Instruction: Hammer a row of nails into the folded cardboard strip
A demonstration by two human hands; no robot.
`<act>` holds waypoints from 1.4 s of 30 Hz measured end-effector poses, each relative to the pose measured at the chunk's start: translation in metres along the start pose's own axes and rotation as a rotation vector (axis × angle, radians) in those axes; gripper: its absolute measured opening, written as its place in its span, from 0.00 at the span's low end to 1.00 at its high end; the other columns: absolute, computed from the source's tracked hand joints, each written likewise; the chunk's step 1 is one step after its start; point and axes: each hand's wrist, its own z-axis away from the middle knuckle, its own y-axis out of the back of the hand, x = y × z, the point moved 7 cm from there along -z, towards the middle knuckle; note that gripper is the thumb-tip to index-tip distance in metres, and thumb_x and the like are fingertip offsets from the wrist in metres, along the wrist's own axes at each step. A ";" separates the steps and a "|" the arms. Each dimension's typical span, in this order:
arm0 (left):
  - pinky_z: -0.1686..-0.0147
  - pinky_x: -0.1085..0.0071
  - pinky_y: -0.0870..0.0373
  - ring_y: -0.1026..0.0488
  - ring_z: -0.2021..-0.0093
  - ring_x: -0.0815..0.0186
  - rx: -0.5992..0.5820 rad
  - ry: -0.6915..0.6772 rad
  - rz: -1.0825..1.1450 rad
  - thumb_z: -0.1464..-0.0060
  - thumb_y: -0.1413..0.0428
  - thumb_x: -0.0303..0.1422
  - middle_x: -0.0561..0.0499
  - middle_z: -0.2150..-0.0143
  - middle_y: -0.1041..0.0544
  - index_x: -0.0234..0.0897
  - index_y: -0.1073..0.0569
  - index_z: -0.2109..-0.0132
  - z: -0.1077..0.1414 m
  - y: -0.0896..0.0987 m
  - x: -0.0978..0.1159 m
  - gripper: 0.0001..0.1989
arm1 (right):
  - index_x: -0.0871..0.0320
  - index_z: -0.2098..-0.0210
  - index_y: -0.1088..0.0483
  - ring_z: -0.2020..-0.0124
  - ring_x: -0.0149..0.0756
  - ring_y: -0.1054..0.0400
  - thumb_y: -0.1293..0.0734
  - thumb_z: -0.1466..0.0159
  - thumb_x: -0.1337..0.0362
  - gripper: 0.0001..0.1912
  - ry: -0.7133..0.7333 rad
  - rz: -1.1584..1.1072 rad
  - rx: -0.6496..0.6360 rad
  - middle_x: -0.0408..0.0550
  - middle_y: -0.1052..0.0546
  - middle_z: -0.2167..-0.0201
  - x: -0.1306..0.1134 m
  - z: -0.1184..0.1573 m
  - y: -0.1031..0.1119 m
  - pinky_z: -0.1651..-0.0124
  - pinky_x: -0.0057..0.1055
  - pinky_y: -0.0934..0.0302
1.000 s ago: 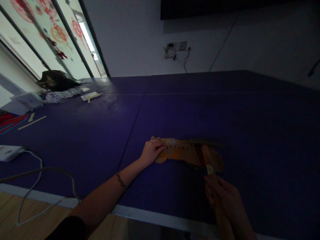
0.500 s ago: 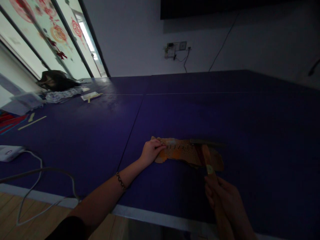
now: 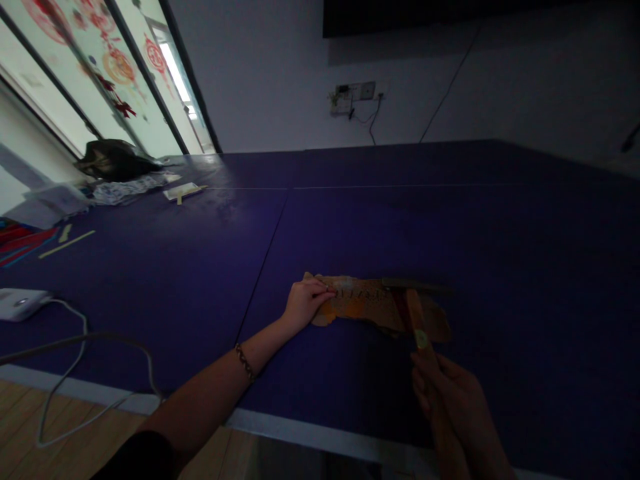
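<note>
A rough brown board (image 3: 367,307), with orange patches and a row of thin dark nails (image 3: 357,293) standing along it, lies on the purple table. My left hand (image 3: 306,303) rests on the board's left end, thumb and forefinger pinched together at the end of the nail row. What sits between those fingertips is too small to tell. My right hand (image 3: 450,393) is closed around the wooden handle of a hammer (image 3: 419,327). The hammer's dark, long head is over the right part of the board; whether it touches the board is unclear.
The purple table (image 3: 200,267) has a seam left of the board. A white device (image 3: 23,303) with a cable lies at the left edge. Farther back are a dark bag (image 3: 115,160), papers, and thin strips (image 3: 67,245). Wall sockets (image 3: 357,92) hold plugged cords.
The view has shifted very slightly. Both hands, the hammer and the board keep nearly the same positions relative to each other.
</note>
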 end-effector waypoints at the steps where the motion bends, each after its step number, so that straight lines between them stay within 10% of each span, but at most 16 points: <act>1: 0.64 0.73 0.31 0.27 0.68 0.68 0.006 -0.001 -0.001 0.51 0.45 0.32 0.52 0.71 0.23 0.36 0.24 0.72 0.000 0.001 0.000 0.07 | 0.59 0.81 0.38 0.93 0.26 0.45 0.33 0.52 0.49 0.19 -0.001 -0.007 0.001 0.37 0.37 0.92 -0.001 0.001 0.000 0.89 0.23 0.51; 13: 0.72 0.76 0.35 0.31 0.73 0.70 -0.001 0.012 -0.102 0.51 0.45 0.33 0.53 0.77 0.28 0.35 0.24 0.76 0.001 -0.001 0.000 0.10 | 0.59 0.84 0.39 0.92 0.24 0.45 0.32 0.53 0.49 0.20 0.093 0.006 0.069 0.37 0.38 0.92 -0.013 0.009 0.000 0.89 0.22 0.51; 25: 0.73 0.76 0.36 0.31 0.73 0.70 -0.003 0.026 -0.061 0.52 0.44 0.35 0.53 0.77 0.28 0.37 0.23 0.75 -0.001 -0.005 -0.004 0.09 | 0.56 0.84 0.37 0.92 0.30 0.40 0.40 0.47 0.57 0.14 0.515 0.831 0.030 0.40 0.36 0.93 -0.086 0.049 -0.064 0.87 0.24 0.51; 42: 0.72 0.77 0.35 0.31 0.72 0.71 -0.015 0.058 -0.043 0.53 0.43 0.33 0.53 0.74 0.26 0.37 0.23 0.76 -0.002 -0.006 -0.003 0.08 | 0.56 0.80 0.32 0.88 0.33 0.36 0.42 0.43 0.59 0.14 0.752 1.186 0.138 0.44 0.30 0.89 -0.080 0.055 -0.080 0.83 0.27 0.53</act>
